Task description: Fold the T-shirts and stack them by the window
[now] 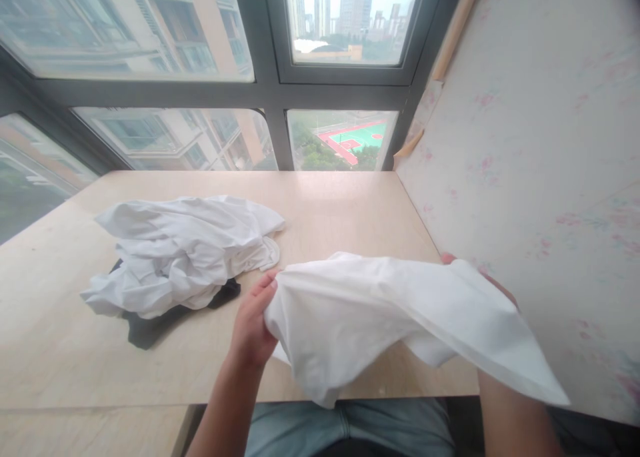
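Note:
A white cloth garment (360, 303) is stretched between my two hands over the front of the table; its exact kind does not show. My left hand (255, 320) grips its left end, thumb and fingers closed on the fabric. Beneath the cloth's right part is my right hand (450, 258), mostly covered, with only some fingertips and the hand's edge visible. That end of the cloth drapes over my right wrist, and a corner hangs toward the lower right. The middle sags near the table's front edge.
On the left of the wooden table (340, 210) lies a crumpled pile of white garments (190, 250), with a black cloth (155, 325) partly under it. A flowered wall (525, 177) borders the right side. Dark-framed windows (345, 97) stand behind the table.

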{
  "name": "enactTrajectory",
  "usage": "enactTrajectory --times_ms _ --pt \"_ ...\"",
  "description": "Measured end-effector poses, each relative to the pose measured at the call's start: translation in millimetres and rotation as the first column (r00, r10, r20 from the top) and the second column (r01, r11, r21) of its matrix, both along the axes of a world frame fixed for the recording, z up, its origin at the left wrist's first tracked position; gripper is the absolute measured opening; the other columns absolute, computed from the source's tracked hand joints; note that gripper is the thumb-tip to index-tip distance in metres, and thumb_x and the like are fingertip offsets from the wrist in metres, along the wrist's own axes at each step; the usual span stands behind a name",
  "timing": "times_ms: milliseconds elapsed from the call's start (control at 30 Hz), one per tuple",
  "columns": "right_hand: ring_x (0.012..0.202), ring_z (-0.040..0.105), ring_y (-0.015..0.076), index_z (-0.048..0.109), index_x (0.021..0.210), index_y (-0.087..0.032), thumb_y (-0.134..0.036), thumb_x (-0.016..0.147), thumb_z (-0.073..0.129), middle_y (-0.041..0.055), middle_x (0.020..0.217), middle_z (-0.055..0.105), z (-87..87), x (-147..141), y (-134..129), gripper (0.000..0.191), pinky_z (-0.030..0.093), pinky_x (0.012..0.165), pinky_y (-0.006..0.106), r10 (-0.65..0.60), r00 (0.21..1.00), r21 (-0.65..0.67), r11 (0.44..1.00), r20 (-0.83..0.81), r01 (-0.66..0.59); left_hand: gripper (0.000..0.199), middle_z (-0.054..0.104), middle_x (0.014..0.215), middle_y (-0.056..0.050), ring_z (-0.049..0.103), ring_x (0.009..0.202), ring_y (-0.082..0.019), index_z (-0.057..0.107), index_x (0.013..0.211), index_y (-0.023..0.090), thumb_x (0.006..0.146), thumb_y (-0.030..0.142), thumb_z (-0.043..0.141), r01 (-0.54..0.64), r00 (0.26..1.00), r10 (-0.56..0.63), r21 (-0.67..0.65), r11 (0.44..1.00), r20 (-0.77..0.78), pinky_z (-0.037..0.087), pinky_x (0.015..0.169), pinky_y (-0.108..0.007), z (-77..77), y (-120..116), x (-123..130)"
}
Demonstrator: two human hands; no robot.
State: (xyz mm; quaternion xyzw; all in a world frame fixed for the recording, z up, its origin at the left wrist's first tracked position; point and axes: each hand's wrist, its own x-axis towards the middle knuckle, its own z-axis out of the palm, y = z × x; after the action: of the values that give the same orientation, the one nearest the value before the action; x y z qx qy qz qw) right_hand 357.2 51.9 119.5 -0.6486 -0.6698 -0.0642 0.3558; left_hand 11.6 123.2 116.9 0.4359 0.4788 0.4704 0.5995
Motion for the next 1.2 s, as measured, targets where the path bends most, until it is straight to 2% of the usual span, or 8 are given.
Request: enactTrajectory --times_ms 67,167,300,433,600,733,833,1200 --pt "0.071 0.074 0.0185 0.076 0.088 -0.014 -0.036 0.101 0.038 0.0058 0.073 0.076 10.7 -7.3 14.2 0.046 0.062 0.070 0.027 0.015 0.956 -0.070 0.997 -0.293 -0.037 0.035 0.066 0.079 -0.003 0.061 0.066 -0.015 0.058 0.099 0.018 0.084 0.050 0.057 -0.062 0.986 0.075 0.089 0.994 -0.147 0.047 0.061 -0.025 4.6 29.0 -4.6" --pt "0.089 0.074 0.0277 0.074 0.107 -0.017 -0.039 0.093 0.053 0.0106 0.091 0.077 3.8 -29.2 44.0 0.034 0.061 0.080 0.041 -0.063 0.461 -0.173 0.964 -0.885 -0.200 0.037 0.067 0.091 -0.007 0.065 0.082 -0.020 0.060 0.101 0.016 0.081 0.047 0.058 -0.109 0.936 0.165 0.190 0.976 -0.309 0.051 0.074 -0.031 -4.7 64.3 -7.4" --pt "0.101 0.071 0.0269 0.051 0.138 -0.024 -0.044 0.086 0.061 0.0104 0.122 0.070 -42.6 -51.9 61.7 0.057 0.061 0.083 0.043 -0.173 0.084 -0.190 0.943 -0.981 -0.272 0.033 0.064 0.115 -0.010 0.054 0.117 -0.027 0.063 0.105 0.017 0.076 0.035 0.066 -0.123 0.836 0.272 0.320 0.939 -0.477 0.044 0.099 -0.041 -21.4 62.5 -7.4" --pt "0.121 0.062 0.0267 0.046 0.142 -0.025 -0.042 0.081 0.069 0.0121 0.141 0.057 -78.7 -53.4 45.7 0.067 0.056 0.094 0.040 -0.238 0.250 -0.299 0.923 -0.938 -0.243 0.023 0.065 0.109 -0.007 0.061 0.101 -0.022 0.061 0.111 0.021 0.091 0.027 0.052 0.225 0.677 0.189 0.445 0.866 -0.711 0.049 0.090 -0.037 -28.0 5.7 7.0" --pt "0.129 0.055 0.0271 0.040 0.147 -0.024 -0.046 0.086 0.065 0.0143 0.141 0.056 -73.8 -42.6 14.6 0.069 0.050 0.102 0.045 -0.211 0.354 -0.329 0.890 -0.911 -0.315 0.024 0.066 0.112 -0.008 0.061 0.100 -0.023 0.059 0.116 0.023 0.093 0.026 0.053 0.603 0.531 -0.008 0.371 0.706 -0.847 0.051 0.087 -0.038 -32.0 -63.2 40.8" --pt "0.145 0.035 0.0266 0.046 0.144 -0.029 -0.039 0.084 0.069 0.0084 0.161 0.029 -60.1 -36.8 -5.9 0.066 0.046 0.108 0.043 -0.013 0.614 -0.313 0.869 -0.789 -0.383 0.056 0.058 0.133 -0.012 0.056 0.113 -0.032 0.049 0.136 0.023 0.083 0.027 0.066 0.702 0.354 -0.010 0.258 0.664 -0.935 0.048 0.095 -0.049 -38.8 -79.4 59.3" --pt "0.138 0.045 0.0268 0.064 0.127 -0.028 -0.028 0.082 0.066 0.0077 0.151 0.045 -58.5 -35.3 -10.7 0.045 0.046 0.108 0.044 0.074 0.784 -0.348 0.867 -0.617 -0.356 0.059 0.061 0.131 -0.011 0.058 0.111 -0.031 0.049 0.136 0.020 0.079 0.009 0.056 0.716 0.295 0.013 0.230 0.659 -0.955 0.049 0.093 -0.048 -46.6 -75.6 63.1" --pt "0.114 0.062 0.0220 0.070 0.089 -0.025 -0.013 0.080 0.056 0.0043 0.114 0.070 -7.2 -53.3 11.0 0.021 0.046 0.106 0.044 0.170 0.784 -0.024 0.973 -0.597 -0.230 0.041 0.071 0.104 -0.002 0.066 0.096 -0.020 0.063 0.116 0.025 0.080 0.010 0.049 0.389 0.657 0.072 0.420 0.820 -0.750 0.051 0.084 -0.031 -6.0 -45.2 20.7"
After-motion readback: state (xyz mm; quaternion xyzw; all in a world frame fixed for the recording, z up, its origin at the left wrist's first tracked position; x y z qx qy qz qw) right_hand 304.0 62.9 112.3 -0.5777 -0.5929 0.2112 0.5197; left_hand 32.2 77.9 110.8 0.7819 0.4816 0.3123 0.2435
